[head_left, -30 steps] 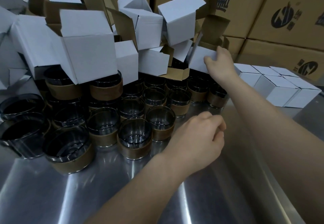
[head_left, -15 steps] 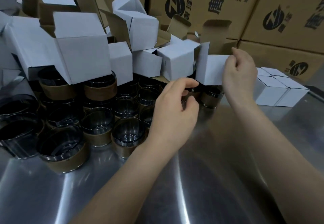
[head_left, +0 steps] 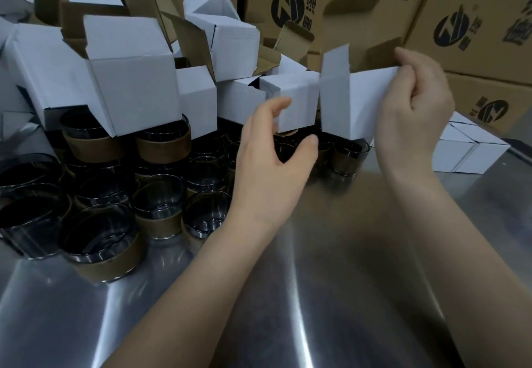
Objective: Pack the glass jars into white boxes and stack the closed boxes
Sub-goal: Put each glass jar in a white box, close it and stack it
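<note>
Currently held: white box [head_left: 355, 105], upright, flaps up.
Right hand [head_left: 414, 108]: pinches its top edge.
Left hand [head_left: 273, 163]: relaxed, empty.

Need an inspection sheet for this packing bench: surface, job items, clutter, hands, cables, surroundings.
Surface: steel table, bare and reflective near the person.
Job's things: glass jars with brown bands crowd the left; open white boxes piled over them; closed boxes at right.
Clutter: nothing seen.
Grippers: right hand pinches the top edge of an unfolded box; left hand open above the jars, holding nothing.
Cables: nothing seen.
Surroundings: printed brown cartons stacked behind.
</note>
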Action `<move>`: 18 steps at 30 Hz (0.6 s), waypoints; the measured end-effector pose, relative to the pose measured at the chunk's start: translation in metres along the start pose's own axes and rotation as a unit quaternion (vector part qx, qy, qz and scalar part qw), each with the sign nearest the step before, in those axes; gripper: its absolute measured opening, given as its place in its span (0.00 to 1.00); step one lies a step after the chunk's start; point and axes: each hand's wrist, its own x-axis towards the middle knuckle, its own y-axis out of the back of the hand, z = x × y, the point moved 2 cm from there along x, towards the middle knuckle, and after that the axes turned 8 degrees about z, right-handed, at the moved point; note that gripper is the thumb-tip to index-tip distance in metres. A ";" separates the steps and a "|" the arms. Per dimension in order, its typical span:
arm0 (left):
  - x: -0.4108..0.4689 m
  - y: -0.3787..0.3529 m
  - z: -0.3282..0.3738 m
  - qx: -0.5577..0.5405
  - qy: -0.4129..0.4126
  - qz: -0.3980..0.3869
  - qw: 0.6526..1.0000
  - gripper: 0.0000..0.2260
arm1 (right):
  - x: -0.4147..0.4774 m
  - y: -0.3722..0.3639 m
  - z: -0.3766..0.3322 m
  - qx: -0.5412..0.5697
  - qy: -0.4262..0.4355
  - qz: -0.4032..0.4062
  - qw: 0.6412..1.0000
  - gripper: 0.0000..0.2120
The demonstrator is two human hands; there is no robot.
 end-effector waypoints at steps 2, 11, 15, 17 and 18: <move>0.002 0.004 0.002 -0.005 -0.016 -0.004 1.000 0.25 | -0.008 -0.002 -0.011 0.046 -0.004 -0.008 0.999 0.18; 0.009 0.013 0.008 -0.007 -0.061 -0.003 0.998 0.36 | -0.045 -0.014 -0.021 0.158 0.006 -0.134 0.978 0.17; 0.011 0.016 0.003 0.012 -0.072 0.030 0.997 0.39 | -0.048 -0.018 -0.011 0.248 -0.069 -0.198 0.946 0.18; 0.012 0.017 0.002 0.022 -0.073 0.053 0.996 0.38 | -0.048 -0.019 -0.004 0.255 -0.127 -0.203 0.937 0.19; 0.012 0.018 0.003 0.019 -0.070 0.060 0.996 0.38 | -0.048 -0.019 0.000 0.235 -0.148 -0.204 0.939 0.20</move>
